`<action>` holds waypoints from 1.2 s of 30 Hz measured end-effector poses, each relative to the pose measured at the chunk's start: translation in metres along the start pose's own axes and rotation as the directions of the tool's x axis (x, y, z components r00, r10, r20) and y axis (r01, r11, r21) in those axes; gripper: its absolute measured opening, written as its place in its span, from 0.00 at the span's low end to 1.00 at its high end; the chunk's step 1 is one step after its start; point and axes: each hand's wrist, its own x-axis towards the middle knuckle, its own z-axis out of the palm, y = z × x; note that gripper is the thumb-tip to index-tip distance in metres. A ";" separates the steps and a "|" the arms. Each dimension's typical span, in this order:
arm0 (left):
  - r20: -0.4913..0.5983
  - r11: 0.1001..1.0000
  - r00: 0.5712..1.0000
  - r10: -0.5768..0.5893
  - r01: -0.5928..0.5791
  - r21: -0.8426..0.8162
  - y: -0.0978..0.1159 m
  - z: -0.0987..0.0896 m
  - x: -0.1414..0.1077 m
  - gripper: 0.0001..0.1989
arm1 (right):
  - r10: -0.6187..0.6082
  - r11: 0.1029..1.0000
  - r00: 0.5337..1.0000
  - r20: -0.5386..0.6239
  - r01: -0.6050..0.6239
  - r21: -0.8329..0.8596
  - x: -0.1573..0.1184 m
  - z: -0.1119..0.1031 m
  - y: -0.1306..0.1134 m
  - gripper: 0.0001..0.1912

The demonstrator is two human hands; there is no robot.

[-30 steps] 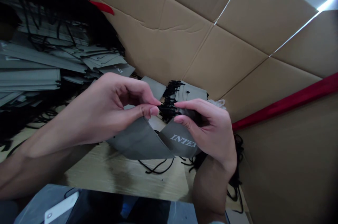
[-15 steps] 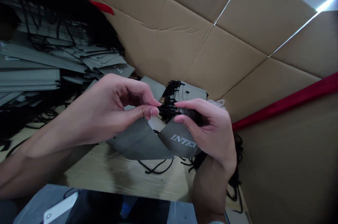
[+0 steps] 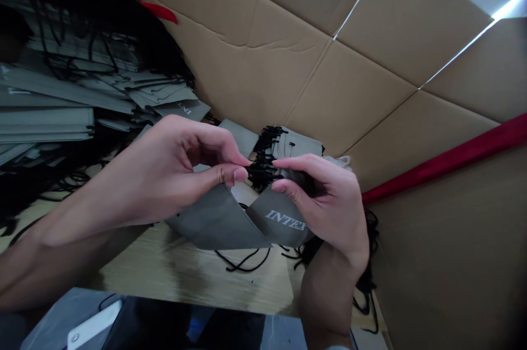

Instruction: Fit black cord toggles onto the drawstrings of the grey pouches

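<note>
My left hand point(image 3: 181, 168) pinches a black cord point(image 3: 260, 171) between thumb and forefinger. Facing it, my right hand point(image 3: 329, 196) has its thumb and forefinger close together at the cord's other end; what lies between those fingertips is too small to make out. Under the hands are a plain grey piece point(image 3: 220, 221) and a grey piece with white INTEX lettering point(image 3: 284, 218), their edges crossing. Just behind the fingers lies a stack of grey pieces point(image 3: 300, 142) with black cord ends bunched along its left side.
Piles of grey pieces point(image 3: 45, 122) with black cords fill the left. Cardboard panels point(image 3: 263, 26) rise behind, and a dark red strip point(image 3: 448, 157) crosses the right. A white tag-like object point(image 3: 94, 325) lies at the lower left. Loose black cords point(image 3: 247, 268) lie on the tan surface point(image 3: 197, 281).
The black cord between my fingertips has shifted slightly and shows more clearly towards my right thumb. Both hands are otherwise nearly still.
</note>
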 end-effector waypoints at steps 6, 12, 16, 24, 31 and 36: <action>0.007 1.000 1.000 -0.010 0.010 -0.002 0.001 -0.001 -0.001 0.09 | -0.001 1.000 1.000 -0.002 0.001 -0.006 0.000 0.001 0.000 0.09; -0.005 1.000 1.000 -0.019 0.019 -0.015 0.001 -0.003 -0.001 0.08 | 0.090 0.996 0.996 -0.018 -0.090 -0.001 -0.001 -0.002 0.006 0.07; -0.082 1.000 0.996 -0.020 0.021 0.006 -0.002 -0.003 -0.001 0.06 | 0.273 0.955 0.960 0.061 -0.278 0.106 0.003 0.000 0.026 0.07; -0.125 0.999 0.992 -0.013 0.017 0.035 -0.006 -0.007 -0.004 0.08 | 0.365 0.916 0.907 0.211 -0.390 0.093 0.010 0.013 0.060 0.16; -0.127 0.999 0.992 -0.019 0.023 0.033 -0.003 -0.005 -0.002 0.09 | 0.375 0.920 0.898 0.229 -0.391 0.028 0.007 0.012 0.064 0.22; -0.118 0.999 0.993 -0.010 0.014 0.035 -0.006 -0.004 -0.001 0.07 | 0.370 0.923 0.900 0.229 -0.384 0.016 0.008 0.011 0.064 0.21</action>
